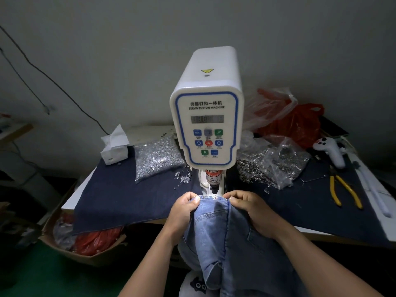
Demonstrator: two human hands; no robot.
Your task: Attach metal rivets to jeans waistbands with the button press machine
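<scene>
Under the white button press machine (206,116) | left hand (184,211) and right hand (248,209) pinch the blue denim jeans waistband (212,199) | pull it flat, keep fingers (194,200) away from the punch.

Tissue pack (114,150), white, one sheet pulled up, on the back left corner of a dark navy cloth (120,198) that covers the white table (69,201). Yellow-handled pliers (345,190) lie on the cloth at right, handles toward the near edge. Behind them a white handheld controller (331,151) with dark buttons. Red plastic bag (300,123) bunched against the wall at back right, a clear bag (267,103) crumpled partly over it. Cardboard box (64,243) on the floor under the table's left side, holding red plastic. Black cable (42,71) runs down the grey wall at left. Floor looks green.
</scene>
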